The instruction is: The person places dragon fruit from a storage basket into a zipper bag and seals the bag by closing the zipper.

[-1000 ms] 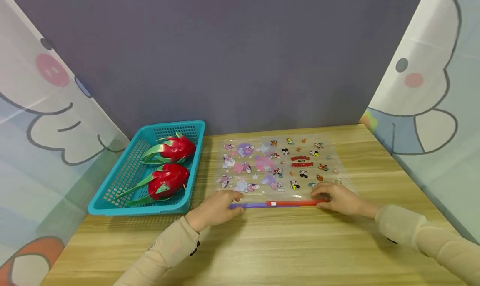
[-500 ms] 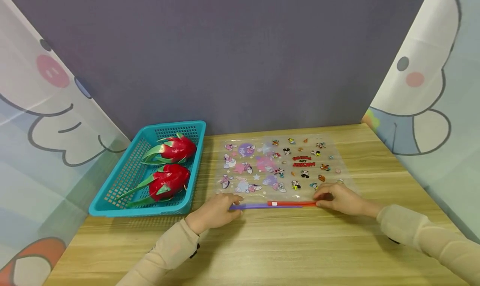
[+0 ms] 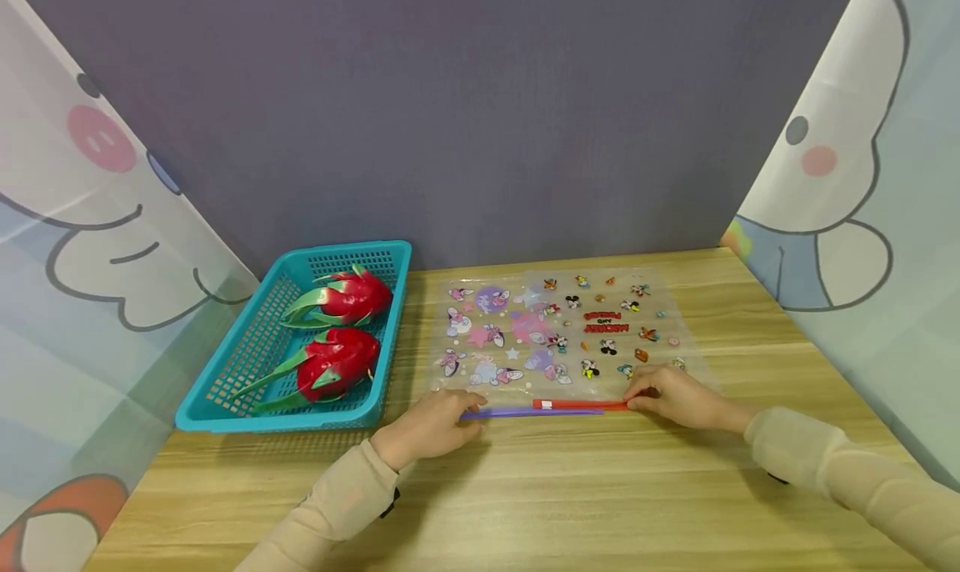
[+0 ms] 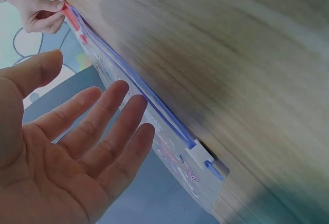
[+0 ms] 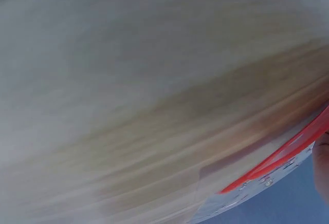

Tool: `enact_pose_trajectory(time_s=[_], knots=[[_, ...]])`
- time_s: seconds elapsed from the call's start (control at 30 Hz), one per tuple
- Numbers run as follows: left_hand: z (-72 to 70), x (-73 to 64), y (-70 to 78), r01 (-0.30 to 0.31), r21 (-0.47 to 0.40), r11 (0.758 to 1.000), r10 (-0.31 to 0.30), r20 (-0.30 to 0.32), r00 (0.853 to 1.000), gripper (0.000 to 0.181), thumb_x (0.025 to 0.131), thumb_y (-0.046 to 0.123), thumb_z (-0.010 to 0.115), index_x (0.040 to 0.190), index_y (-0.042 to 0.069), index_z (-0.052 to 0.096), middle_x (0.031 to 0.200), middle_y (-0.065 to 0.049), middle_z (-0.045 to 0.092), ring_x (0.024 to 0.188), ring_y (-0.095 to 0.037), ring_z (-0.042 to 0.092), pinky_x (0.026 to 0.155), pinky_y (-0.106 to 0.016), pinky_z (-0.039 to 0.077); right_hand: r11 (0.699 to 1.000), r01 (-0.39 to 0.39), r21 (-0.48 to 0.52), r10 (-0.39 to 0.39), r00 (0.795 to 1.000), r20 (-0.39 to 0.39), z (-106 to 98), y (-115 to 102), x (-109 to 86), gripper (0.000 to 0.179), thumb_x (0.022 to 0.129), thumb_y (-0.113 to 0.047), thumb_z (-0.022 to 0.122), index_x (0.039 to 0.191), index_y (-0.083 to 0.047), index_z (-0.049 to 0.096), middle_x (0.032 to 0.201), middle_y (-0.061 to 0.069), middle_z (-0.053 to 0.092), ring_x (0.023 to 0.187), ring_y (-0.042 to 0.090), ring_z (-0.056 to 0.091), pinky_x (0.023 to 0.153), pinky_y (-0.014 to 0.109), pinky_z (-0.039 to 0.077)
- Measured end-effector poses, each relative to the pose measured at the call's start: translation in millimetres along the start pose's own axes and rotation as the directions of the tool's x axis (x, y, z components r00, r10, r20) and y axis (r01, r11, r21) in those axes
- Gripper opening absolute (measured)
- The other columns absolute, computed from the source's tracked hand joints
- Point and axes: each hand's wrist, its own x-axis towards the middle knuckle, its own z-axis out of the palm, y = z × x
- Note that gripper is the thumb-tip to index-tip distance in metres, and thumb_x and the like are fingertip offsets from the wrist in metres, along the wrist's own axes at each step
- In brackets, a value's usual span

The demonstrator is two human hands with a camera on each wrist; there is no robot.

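Note:
Two clear zip bags with cartoon prints lie flat and partly overlapping on the table. The left one, a purple-zip bag, shows its purple zip and a white slider in the left wrist view. Over its right side lies the red-zip bag, its red zip carrying a white piece at the left end. My left hand is spread beside the purple zip's left end, fingers loosely extended, holding nothing. With thumb and fingers, my right hand pinches the red zip near its right end.
A blue-green plastic basket stands left of the bags, holding two red dragon fruits with green leafy tips. Behind the wooden table rises a grey-purple panel. Cartoon-printed cloths flank both sides.
My right hand has shifted slightly left along the red zip, its fingertips now closed on the edge. The left hand's fingers have drawn slightly back from the purple zip.

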Motion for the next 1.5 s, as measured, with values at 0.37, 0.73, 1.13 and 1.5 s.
enact_pose_trajectory(time_s=[0.37, 0.73, 1.13, 1.5], knots=[[-1.3, -0.6, -0.9, 0.009, -0.002, 1.0, -0.009, -0.018, 1.0, 0.036, 0.086, 0.022, 0.062, 0.117, 0.004, 0.061, 0.104, -0.007, 0.067, 0.098, -0.02, 0.062, 0.082, -0.035, 0.051, 0.999, -0.033, -0.026, 0.034, 0.999, 0.028, 0, -9, 13.5, 0.008, 0.078, -0.01, 0.071, 0.081, -0.016, 0.073, 0.076, -0.014, 0.06, 0.068, -0.003, 0.049, 0.061, 0.02, 0.045], [-7.0, 8.3, 4.4, 0.006, -0.002, 1.0, -0.006, -0.051, 0.999, 0.037, 0.088, 0.025, 0.06, 0.119, 0.005, 0.06, 0.105, -0.007, 0.066, 0.098, -0.02, 0.062, 0.083, -0.034, 0.051, 0.994, -0.105, -0.021, 0.105, 0.993, 0.043, -19, -20, 26.5, 0.008, 0.077, -0.006, 0.071, 0.081, -0.013, 0.073, 0.078, -0.009, 0.064, 0.071, 0.002, 0.054, 0.059, 0.02, 0.046], [-12.4, 16.3, 4.3, 0.085, -0.106, 0.991, -0.101, -0.155, 0.983, 0.035, 0.089, 0.025, 0.059, 0.116, 0.003, 0.061, 0.109, -0.01, 0.066, 0.096, -0.024, 0.062, 0.079, -0.036, 0.052, 0.95, -0.292, 0.112, 0.296, 0.955, -0.017, -13, -56, 51.3, 0.008, 0.081, -0.009, 0.068, 0.088, -0.008, 0.071, 0.075, -0.004, 0.064, 0.063, 0.001, 0.05, 0.053, 0.019, 0.044], [-15.5, 37.8, 18.8, 0.162, -0.178, 0.97, -0.2, -0.216, 0.956, 0.038, 0.09, 0.034, 0.056, 0.119, 0.01, 0.06, 0.114, -0.004, 0.065, 0.1, -0.022, 0.062, 0.081, -0.039, 0.051, 0.834, -0.425, 0.352, 0.446, 0.895, 0.022, 12, -87, 75.3, 0.01, 0.084, -0.012, 0.064, 0.092, -0.009, 0.07, 0.078, 0.0, 0.064, 0.069, 0.012, 0.055, 0.053, 0.023, 0.043]])
